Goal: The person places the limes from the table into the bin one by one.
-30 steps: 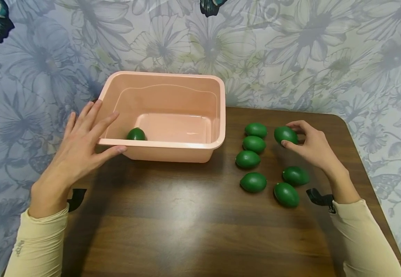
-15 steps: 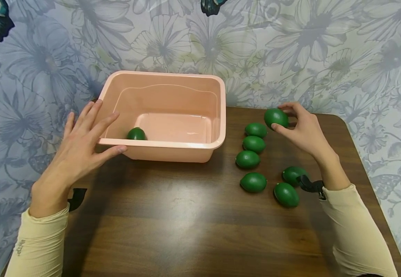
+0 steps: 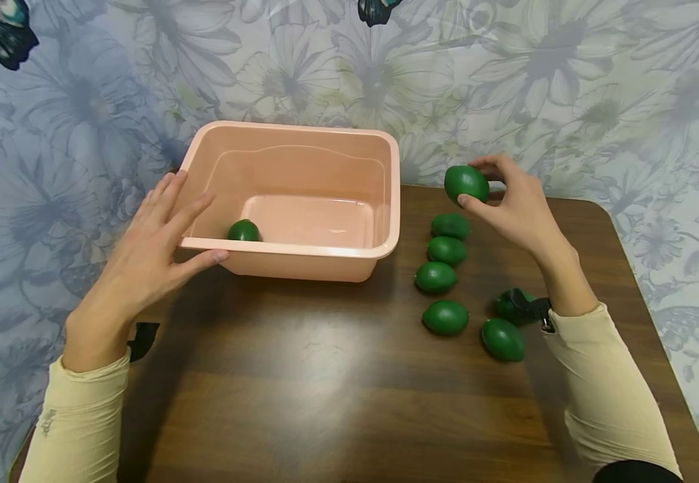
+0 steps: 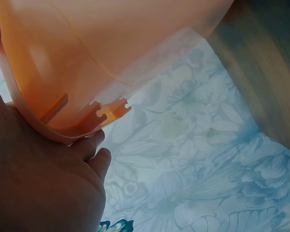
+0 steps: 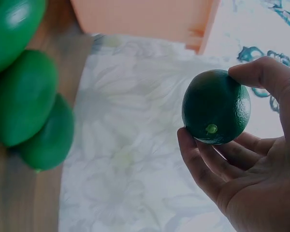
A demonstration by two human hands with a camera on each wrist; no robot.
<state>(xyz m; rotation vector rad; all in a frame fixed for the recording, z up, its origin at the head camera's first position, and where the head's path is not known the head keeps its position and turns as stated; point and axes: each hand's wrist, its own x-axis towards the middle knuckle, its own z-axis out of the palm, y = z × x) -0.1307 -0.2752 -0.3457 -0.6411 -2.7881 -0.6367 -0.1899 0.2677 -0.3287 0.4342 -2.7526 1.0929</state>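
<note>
My right hand (image 3: 521,204) pinches a glossy green lime (image 3: 467,184) between thumb and fingers, raised above the far edge of the table. In the right wrist view the held lime (image 5: 216,107) shows a small pale stem spot. My left hand (image 3: 144,258) rests on the left end of a pink plastic basin (image 3: 301,251), its fingers spread and fairly straight, the thumb along the front rim. Inside the basin, near the front left corner, lies one lime (image 3: 243,230). In the left wrist view the basin (image 4: 150,29) rim runs along the left hand (image 4: 48,169).
Several limes (image 3: 447,251) form a column right of the basin on the brown wooden table (image 3: 301,402). Two more, including a front lime (image 3: 503,339), lie to their right, the rear one partly covered by the wrist strap (image 3: 530,310). Behind the table hangs a floral backdrop (image 3: 543,80).
My right hand has lifted its lime off the table's right side and carried it up and left, past the column's far end. The left hand stays at the basin; the head view shifts slightly.
</note>
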